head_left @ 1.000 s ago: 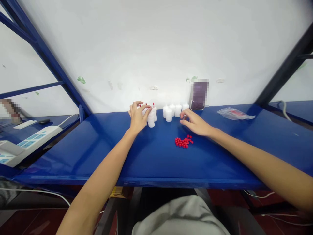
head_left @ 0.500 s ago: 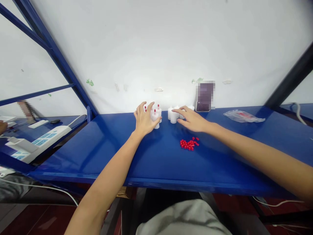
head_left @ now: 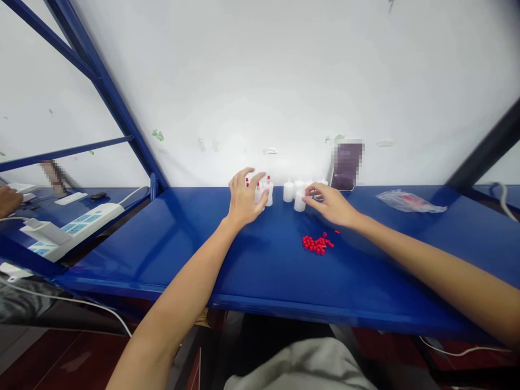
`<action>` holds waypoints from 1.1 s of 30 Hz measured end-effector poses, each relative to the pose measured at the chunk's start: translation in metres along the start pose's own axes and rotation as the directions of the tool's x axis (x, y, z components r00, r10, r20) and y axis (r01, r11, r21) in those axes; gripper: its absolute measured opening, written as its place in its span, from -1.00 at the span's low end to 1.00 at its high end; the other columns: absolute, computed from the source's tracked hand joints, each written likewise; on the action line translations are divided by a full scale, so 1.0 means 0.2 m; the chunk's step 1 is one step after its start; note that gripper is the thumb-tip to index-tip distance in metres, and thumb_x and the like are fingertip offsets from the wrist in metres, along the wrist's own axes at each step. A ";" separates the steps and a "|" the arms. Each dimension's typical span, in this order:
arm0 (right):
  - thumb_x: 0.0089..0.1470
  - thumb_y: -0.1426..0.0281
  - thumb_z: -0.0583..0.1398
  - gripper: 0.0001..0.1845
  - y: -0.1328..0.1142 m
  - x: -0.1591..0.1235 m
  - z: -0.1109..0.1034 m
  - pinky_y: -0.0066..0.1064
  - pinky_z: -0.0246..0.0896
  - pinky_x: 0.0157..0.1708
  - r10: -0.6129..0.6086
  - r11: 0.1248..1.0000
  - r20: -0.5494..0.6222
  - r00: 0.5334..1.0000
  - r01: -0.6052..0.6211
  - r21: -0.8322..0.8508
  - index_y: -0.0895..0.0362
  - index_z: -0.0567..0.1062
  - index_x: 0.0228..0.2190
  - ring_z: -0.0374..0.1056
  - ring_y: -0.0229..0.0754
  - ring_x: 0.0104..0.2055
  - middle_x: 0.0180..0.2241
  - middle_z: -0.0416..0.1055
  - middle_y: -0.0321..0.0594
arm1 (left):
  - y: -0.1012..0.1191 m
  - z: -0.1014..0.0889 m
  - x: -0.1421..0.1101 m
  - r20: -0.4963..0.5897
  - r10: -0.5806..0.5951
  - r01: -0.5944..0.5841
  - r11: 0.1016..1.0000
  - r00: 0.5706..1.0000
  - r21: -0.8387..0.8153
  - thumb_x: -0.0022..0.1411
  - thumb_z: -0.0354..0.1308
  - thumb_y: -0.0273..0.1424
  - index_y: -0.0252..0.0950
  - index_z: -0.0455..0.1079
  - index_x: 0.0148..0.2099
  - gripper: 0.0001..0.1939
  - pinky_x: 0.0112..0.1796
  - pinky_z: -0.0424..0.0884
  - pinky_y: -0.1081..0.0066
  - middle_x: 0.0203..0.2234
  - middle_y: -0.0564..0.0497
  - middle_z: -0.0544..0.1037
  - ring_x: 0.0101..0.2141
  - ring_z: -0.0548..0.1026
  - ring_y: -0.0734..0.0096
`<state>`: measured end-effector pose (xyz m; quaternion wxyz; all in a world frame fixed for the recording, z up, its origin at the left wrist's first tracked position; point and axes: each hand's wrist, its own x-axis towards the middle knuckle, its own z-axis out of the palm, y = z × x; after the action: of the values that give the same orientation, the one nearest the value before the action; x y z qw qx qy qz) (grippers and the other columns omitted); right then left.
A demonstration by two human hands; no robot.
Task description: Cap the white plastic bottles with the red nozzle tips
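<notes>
My left hand (head_left: pixel 242 198) rests with curled fingers against a cluster of small white bottles with red caps (head_left: pixel 264 190) at the back of the blue table (head_left: pixel 252 260). My right hand (head_left: pixel 331 202) has its fingers around a small white uncapped bottle (head_left: pixel 299 201), next to more uncapped white bottles (head_left: pixel 289 190). A pile of several loose red caps (head_left: pixel 317 244) lies on the table just in front of my right hand.
A clear plastic bag (head_left: pixel 410 200) lies at the right. A dark phone-like object (head_left: pixel 346 168) leans on the white wall. On the left bench sit a white power strip (head_left: pixel 69 233) and another person's hand (head_left: pixel 8 199). Blue frame struts rise at left.
My right hand slid left to the uncapped bottles and drew one bottle out toward the front. My left hand stays on the capped bottles. The camera view shifted slightly left.
</notes>
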<state>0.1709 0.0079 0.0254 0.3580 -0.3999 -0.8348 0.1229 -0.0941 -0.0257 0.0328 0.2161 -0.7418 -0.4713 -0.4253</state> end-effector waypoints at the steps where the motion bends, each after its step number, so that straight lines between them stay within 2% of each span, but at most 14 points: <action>1: 0.13 0.16 0.16 -0.76 0.01 0.00 0.00 -0.14 0.32 -0.15 0.040 0.999 -0.023 0.999 -0.040 0.028 0.08 0.42 -0.35 0.43 -0.01 -0.19 -0.24 0.49 -0.13 | 0.05 -0.01 0.00 0.025 0.075 -0.074 0.996 0.997 -0.054 0.32 0.03 -0.25 -0.28 0.41 0.06 -0.65 0.06 0.23 0.10 0.00 -0.20 0.41 0.04 0.35 0.11; 2: 0.11 0.15 0.18 -0.75 0.02 0.00 0.00 -0.16 0.32 -0.18 0.083 0.995 -0.042 0.996 -0.080 0.063 0.08 0.39 -0.39 0.44 -0.03 -0.23 -0.26 0.50 -0.15 | 0.10 -0.01 0.01 0.085 0.157 -0.146 0.981 0.984 -0.126 0.34 -0.01 -0.30 -0.28 0.45 -0.04 -0.71 0.02 0.27 0.15 -0.12 -0.15 0.49 -0.06 0.41 0.19; 4: 0.05 0.11 0.23 -0.70 0.03 0.00 0.02 -0.19 0.33 -0.23 0.164 0.978 -0.073 0.984 -0.153 0.145 0.07 0.35 -0.37 0.45 -0.06 -0.29 -0.27 0.50 -0.16 | 0.22 -0.01 0.00 0.258 0.329 -0.241 0.916 0.908 -0.321 0.37 -0.07 -0.37 -0.29 0.47 -0.14 -0.72 -0.08 0.34 0.26 -0.30 -0.06 0.55 -0.24 0.47 0.31; 7: -0.01 0.07 0.27 -0.58 0.04 0.01 0.06 -0.20 0.34 -0.22 0.239 0.949 -0.067 0.969 -0.218 0.228 0.08 0.36 -0.22 0.44 -0.08 -0.29 -0.25 0.49 -0.15 | 0.38 0.04 0.00 0.421 0.481 -0.226 0.821 0.769 -0.525 0.41 -0.11 -0.35 -0.29 0.47 -0.09 -0.69 -0.08 0.37 0.35 -0.23 -0.05 0.57 -0.18 0.49 0.34; 11: 0.06 0.07 0.20 -0.57 0.06 0.06 0.10 -0.19 0.31 -0.14 0.177 0.941 0.026 0.984 -0.177 0.288 0.09 0.41 -0.14 0.42 -0.08 -0.25 -0.29 0.49 -0.17 | 0.49 0.15 0.05 0.557 0.560 -0.192 0.790 0.614 -0.582 0.41 -0.10 -0.39 -0.32 0.47 0.00 -0.67 -0.04 0.38 0.36 -0.10 -0.09 0.58 -0.09 0.52 0.31; 13: 0.04 0.08 0.20 -0.59 0.08 0.08 0.08 -0.20 0.31 -0.15 0.154 0.933 0.060 0.986 -0.165 0.321 0.10 0.41 -0.17 0.42 -0.08 -0.25 -0.33 0.49 -0.20 | 0.51 0.20 0.08 0.593 0.577 -0.202 0.791 0.561 -0.578 0.39 -0.06 -0.45 -0.33 0.47 0.03 -0.68 -0.06 0.40 0.34 -0.10 -0.11 0.60 -0.09 0.54 0.27; 16: 0.01 0.13 0.22 -0.62 0.12 0.06 0.00 -0.25 0.31 -0.23 0.143 0.929 0.093 0.985 -0.166 0.330 0.12 0.42 -0.21 0.41 -0.09 -0.27 -0.36 0.48 -0.22 | 0.55 0.27 0.15 0.581 0.616 -0.235 0.767 0.532 -0.597 0.35 -0.01 -0.50 -0.34 0.50 0.00 -0.70 -0.10 0.41 0.33 -0.12 -0.12 0.61 -0.12 0.55 0.24; 19: -0.01 0.20 0.22 -0.69 0.16 0.00 -0.11 -0.29 0.29 -0.29 0.151 0.934 0.108 0.983 -0.178 0.310 0.12 0.43 -0.24 0.38 -0.13 -0.35 -0.41 0.46 -0.26 | 0.59 0.32 0.20 0.582 0.675 -0.281 0.728 0.452 -0.626 0.30 0.05 -0.52 -0.33 0.56 -0.15 -0.76 -0.22 0.41 0.35 -0.26 -0.10 0.64 -0.25 0.57 0.26; 21: -0.03 0.25 0.22 -0.75 0.18 -0.05 -0.15 -0.32 0.28 -0.33 0.210 0.905 0.103 0.972 -0.233 0.356 0.11 0.41 -0.30 0.36 -0.16 -0.38 -0.45 0.44 -0.31 | 0.60 0.35 0.22 0.594 0.691 -0.299 0.719 0.412 -0.628 0.25 0.11 -0.54 -0.30 0.58 -0.24 -0.80 -0.29 0.39 0.37 -0.34 -0.07 0.64 -0.32 0.55 0.29; 24: -0.08 0.32 0.20 -0.83 0.20 -0.10 -0.14 -0.36 0.28 -0.36 0.339 0.775 0.082 0.937 -0.328 0.540 0.08 0.34 -0.38 0.38 -0.17 -0.36 -0.43 0.46 -0.31 | 0.59 0.39 0.24 0.595 0.680 -0.297 0.728 0.429 -0.618 0.19 0.17 -0.56 -0.27 0.58 -0.29 -0.83 -0.31 0.37 0.39 -0.38 -0.04 0.63 -0.35 0.54 0.33; 25: -0.09 0.34 0.18 -0.84 0.20 -0.10 -0.12 -0.37 0.28 -0.37 0.371 0.724 0.082 0.925 -0.344 0.597 0.08 0.32 -0.39 0.39 -0.17 -0.36 -0.43 0.47 -0.31 | 0.57 0.39 0.23 0.592 0.668 -0.287 0.737 0.450 -0.612 0.18 0.18 -0.55 -0.28 0.57 -0.30 -0.85 -0.30 0.37 0.39 -0.38 -0.03 0.63 -0.36 0.54 0.33; 27: -0.09 0.35 0.15 -0.86 0.20 -0.10 -0.07 -0.39 0.24 -0.43 0.395 0.674 0.078 0.915 -0.347 0.652 0.07 0.31 -0.38 0.37 -0.19 -0.43 -0.49 0.44 -0.33 | 0.51 0.37 0.21 0.587 0.619 -0.233 0.766 0.522 -0.599 0.19 0.18 -0.53 -0.30 0.56 -0.28 -0.87 -0.29 0.38 0.39 -0.38 -0.03 0.62 -0.37 0.54 0.35; 31: 0.01 0.29 0.13 -0.88 0.15 -0.08 -0.01 -0.40 0.18 -0.48 0.353 0.757 -0.016 0.935 -0.276 0.593 0.08 0.36 -0.40 0.28 -0.23 -0.53 -0.58 0.31 -0.38 | 0.34 0.29 0.12 0.544 0.378 0.031 0.800 0.749 -0.599 0.20 0.18 -0.48 -0.33 0.52 -0.22 -0.88 -0.27 0.43 0.43 -0.38 -0.01 0.63 -0.35 0.57 0.41; 33: 0.05 0.20 0.15 -0.78 0.11 -0.09 -0.01 -0.38 0.16 -0.46 0.298 0.857 -0.102 0.949 -0.220 0.465 0.09 0.34 -0.46 0.26 -0.23 -0.53 -0.59 0.29 -0.36 | 0.27 0.25 0.06 0.514 0.246 0.137 0.790 0.822 -0.597 0.20 0.18 -0.47 -0.33 0.51 -0.22 -0.88 -0.29 0.45 0.45 -0.36 0.00 0.63 -0.37 0.57 0.44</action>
<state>0.1928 0.0092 0.0078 0.4904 -0.4245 -0.6885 0.3245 -0.0223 -0.0079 0.0197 -0.1720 -0.8767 -0.3278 -0.3072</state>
